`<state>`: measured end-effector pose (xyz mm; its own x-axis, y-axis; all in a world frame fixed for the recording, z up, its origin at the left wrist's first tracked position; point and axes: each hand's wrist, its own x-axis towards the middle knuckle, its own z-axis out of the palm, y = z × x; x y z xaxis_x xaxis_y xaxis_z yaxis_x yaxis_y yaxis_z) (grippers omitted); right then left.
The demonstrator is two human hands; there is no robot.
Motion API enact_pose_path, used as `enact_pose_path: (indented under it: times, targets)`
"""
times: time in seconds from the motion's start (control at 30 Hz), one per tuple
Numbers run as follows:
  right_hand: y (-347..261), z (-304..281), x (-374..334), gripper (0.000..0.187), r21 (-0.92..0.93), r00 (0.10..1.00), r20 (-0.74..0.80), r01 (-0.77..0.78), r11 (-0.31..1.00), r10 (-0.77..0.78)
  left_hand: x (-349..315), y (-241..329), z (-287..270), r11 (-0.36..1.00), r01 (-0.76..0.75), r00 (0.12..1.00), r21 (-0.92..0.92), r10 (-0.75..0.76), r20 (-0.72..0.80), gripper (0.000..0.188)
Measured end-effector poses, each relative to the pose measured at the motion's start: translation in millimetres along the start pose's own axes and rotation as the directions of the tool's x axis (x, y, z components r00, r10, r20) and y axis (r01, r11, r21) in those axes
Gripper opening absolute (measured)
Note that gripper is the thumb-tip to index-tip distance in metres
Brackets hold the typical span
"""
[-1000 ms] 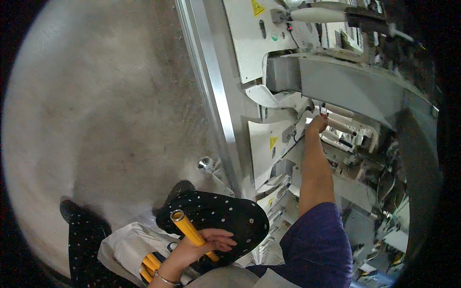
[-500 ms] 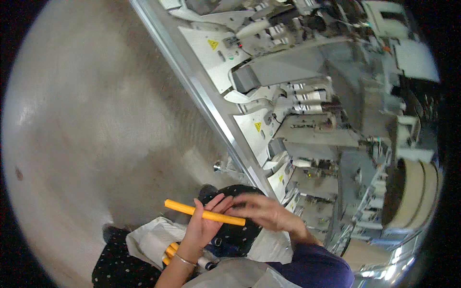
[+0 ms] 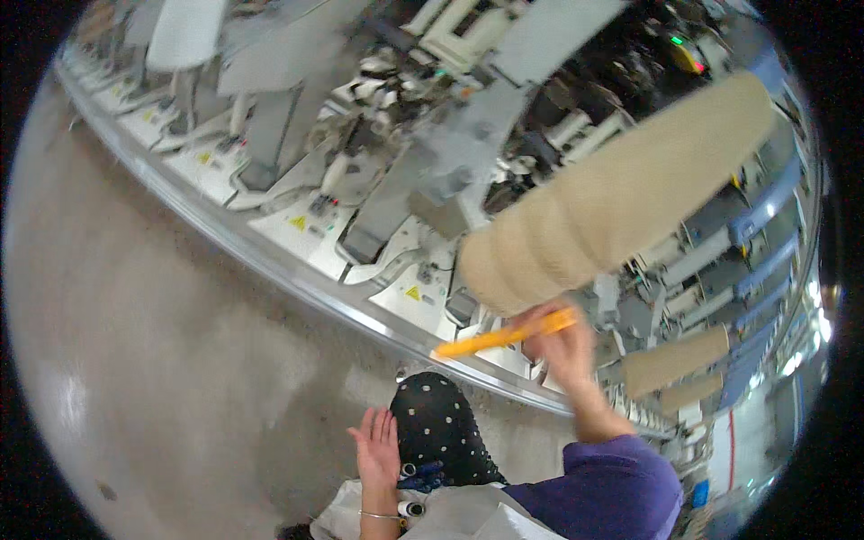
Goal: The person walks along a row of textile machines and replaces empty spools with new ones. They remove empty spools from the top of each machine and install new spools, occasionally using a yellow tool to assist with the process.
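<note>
My right hand, blurred by motion, is closed round a slim yellow bobbin tube. The tube points left, tilted slightly down, just in front of the machine's metal edge. Directly above this hand is the near end of a large beige yarn package; whether they touch I cannot tell. Low beside my knee, my left hand is held palm up with its fingers stretched out and nothing in it. At my lap, close to the left wrist, are a white-and-dark spool and some dark blue items.
A long winding machine with a metal front rail runs from upper left to lower right. White panels with yellow warning triangles line it. More beige yarn packages stand at the right. Grey floor lies on the left.
The yellow bobbin tube has passed from my left hand to my right, which has moved up and right toward the machine. My left hand is now without it. The view has turned toward the machine.
</note>
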<state>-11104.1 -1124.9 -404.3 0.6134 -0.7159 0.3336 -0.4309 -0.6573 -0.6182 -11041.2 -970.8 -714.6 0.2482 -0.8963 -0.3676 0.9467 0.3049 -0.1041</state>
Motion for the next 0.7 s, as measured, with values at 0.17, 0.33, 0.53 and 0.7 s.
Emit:
enact_pose_path:
  times: [0.17,0.33,0.53,0.7]
  targets:
    - [-107,-159,27,0.019,-0.398,0.870,-0.450,0.009,0.918,-0.203,-2,2,-5,0.888,-0.049,0.993,0.458,0.092,-0.072,0.044]
    - [-74,-240,135,0.022,-0.211,0.935,-0.259,-0.298,0.931,0.241,-3,0,-10,0.691,0.140,0.945,0.709,0.122,-0.305,0.049]
    - [19,-265,174,0.027,-0.154,0.942,-0.267,-0.247,0.957,0.201,-5,-6,-15,-0.029,0.204,0.976,0.979,0.088,-0.201,0.060]
    - [39,-260,191,0.029,0.001,0.911,-0.240,-0.346,0.938,0.336,-5,-9,-16,-0.175,0.286,0.958,0.942,0.034,-0.285,0.065]
